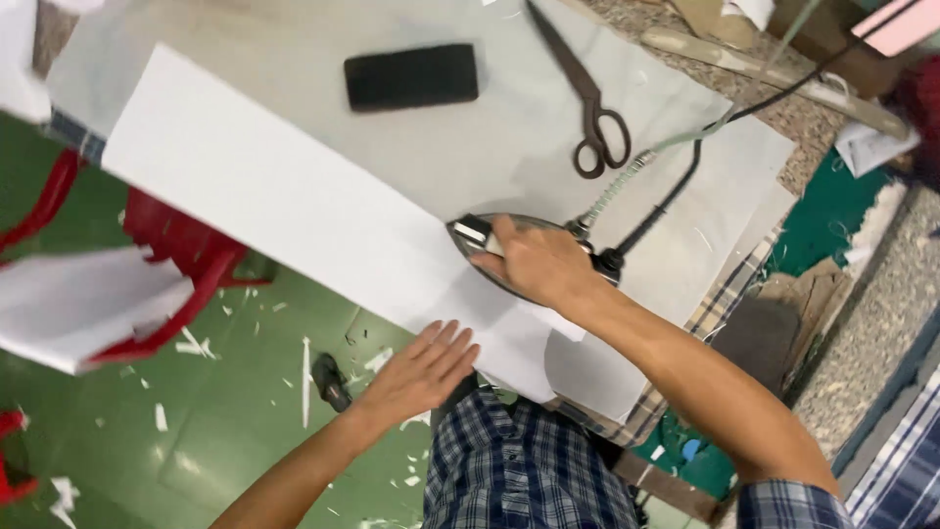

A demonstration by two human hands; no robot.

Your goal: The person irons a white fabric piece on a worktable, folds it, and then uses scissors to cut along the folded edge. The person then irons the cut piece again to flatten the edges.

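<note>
My right hand (537, 263) grips the handle of a steam iron (477, 235) that rests on a long white strip of fabric or paper (294, 206) laid across the grey padded table (294, 49). A black cord and a pale hose (627, 181) run from the iron's back toward the upper right. My left hand (423, 369) lies flat with fingers apart on the near edge of the white strip, just below the iron.
Large dark scissors (590, 108) and a black rectangular block (411, 76) lie on the table beyond the iron. A red plastic chair (186, 245) with white pieces (83, 304) stands at the left on a green floor littered with white scraps (196, 345).
</note>
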